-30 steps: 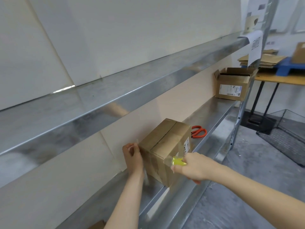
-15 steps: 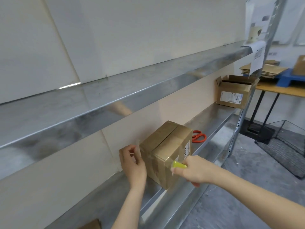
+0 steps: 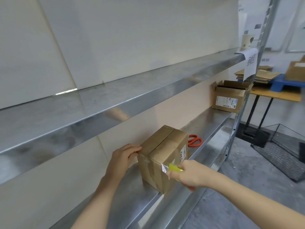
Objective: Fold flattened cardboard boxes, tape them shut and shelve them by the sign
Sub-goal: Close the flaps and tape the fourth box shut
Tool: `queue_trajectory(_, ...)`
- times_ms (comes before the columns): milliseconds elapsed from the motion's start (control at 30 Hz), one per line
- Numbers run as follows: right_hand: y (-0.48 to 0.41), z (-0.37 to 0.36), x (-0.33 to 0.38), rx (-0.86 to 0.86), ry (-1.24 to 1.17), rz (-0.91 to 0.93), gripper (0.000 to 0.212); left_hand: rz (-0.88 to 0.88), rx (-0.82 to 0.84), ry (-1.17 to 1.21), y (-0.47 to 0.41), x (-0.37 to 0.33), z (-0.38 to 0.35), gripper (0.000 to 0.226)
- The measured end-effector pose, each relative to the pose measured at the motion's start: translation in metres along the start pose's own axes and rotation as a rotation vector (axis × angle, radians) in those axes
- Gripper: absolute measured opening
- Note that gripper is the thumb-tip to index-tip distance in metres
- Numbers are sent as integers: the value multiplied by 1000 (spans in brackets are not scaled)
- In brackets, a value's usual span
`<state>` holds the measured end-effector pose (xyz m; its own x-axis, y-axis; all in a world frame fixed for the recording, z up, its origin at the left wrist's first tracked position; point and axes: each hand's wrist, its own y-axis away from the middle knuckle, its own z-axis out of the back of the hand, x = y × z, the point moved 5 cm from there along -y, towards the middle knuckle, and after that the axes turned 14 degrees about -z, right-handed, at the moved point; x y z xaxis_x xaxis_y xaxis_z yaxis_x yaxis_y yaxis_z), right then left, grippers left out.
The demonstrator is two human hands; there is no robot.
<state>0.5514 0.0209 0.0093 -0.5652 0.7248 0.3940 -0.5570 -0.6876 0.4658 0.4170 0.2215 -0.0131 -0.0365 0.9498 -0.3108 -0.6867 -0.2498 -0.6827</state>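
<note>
A closed brown cardboard box (image 3: 165, 151) stands on the lower metal shelf (image 3: 212, 123), its top flaps meeting along a dark seam. My left hand (image 3: 123, 160) pinches the free end of clear tape (image 3: 145, 160) against the box's upper left edge. On the box's near right corner, my right hand (image 3: 188, 175) grips a tape dispenser with a yellow tip (image 3: 175, 168). The clear tape runs across the near face between both hands. A paper sign (image 3: 250, 63) hangs from the upper shelf at the far right.
Orange-handled scissors (image 3: 194, 140) lie on the shelf just behind the box. An open labelled box (image 3: 230, 96) sits at the shelf's far end. Flattened cardboard (image 3: 260, 75) is stacked on a wooden table beyond. A black wire basket (image 3: 283, 151) stands on the floor at right.
My left hand has slid up from the box's left side to its top left edge, drawing the tape end with it. My right hand has stayed at the near corner.
</note>
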Motion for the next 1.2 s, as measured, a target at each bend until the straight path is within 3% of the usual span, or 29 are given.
queue_trajectory(200, -8, -2, -3, -18, -4, -4, 46, 230, -47, 123, 12, 3, -17, 38)
queue_trajectory(367, -17, -10, 1, 4, -3, 8, 47, 328, -150, 185, 29, -13, -25, 44)
queue_trajectory(433, -18, -9, 2, 12, -3, 10, 47, 326, -151, 198, 27, -16, -23, 36)
queue_trajectory(600, -14, -2, -2, 27, 7, -27, 46, 106, -129, 0, 16, -11, -13, 23)
queue_trajectory(767, -13, -1, -9, 29, 7, -34, 51, -316, -38, -69, 6, -30, -8, 27)
queue_trajectory(933, -11, 0, -10, 29, -34, -5, 54, -450, 29, -289, 4, -29, -15, 30)
queue_trajectory(1100, -10, 4, -10, 12, -32, 16, 59, -580, 80, -404, -1, -32, -11, 63)
queue_trajectory(1200, -10, 3, -9, 26, -24, 26, 62, -602, 98, -387, -5, -42, -11, 48)
